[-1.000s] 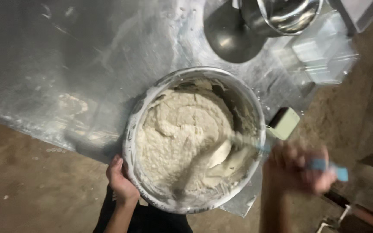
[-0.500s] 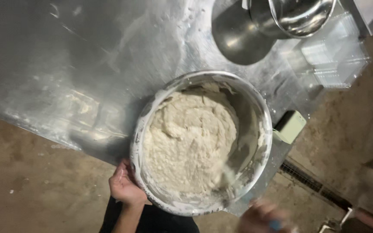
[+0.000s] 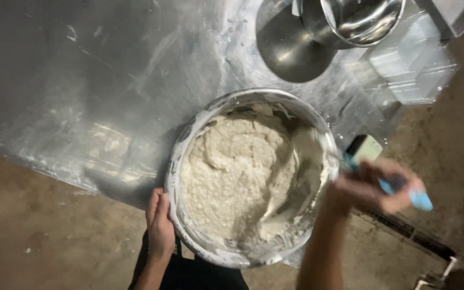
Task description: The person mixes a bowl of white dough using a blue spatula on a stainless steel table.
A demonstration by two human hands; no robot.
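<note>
Steel bowl (image 3: 189, 145) rim gripped by left hand (image 3: 160, 225), fingers curled.

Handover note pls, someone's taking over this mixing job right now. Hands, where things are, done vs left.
Left hand: gripping the near-left rim of the metal bowl, steadying it.
Right hand: closed on the blue handle of a spatula, at the bowl's right rim; it is motion-blurred and the blade can't be made out.
Bowl sits at the near edge of the steel table, which is smeared with flour. It is filled with thick pale dough.
Done: dough is wet and combined, but still lumpy. Right inner wall partly scraped.
Left: probably more mixing and scraping smears off the walls.
A second steel bowl stands at the far end.
</note>
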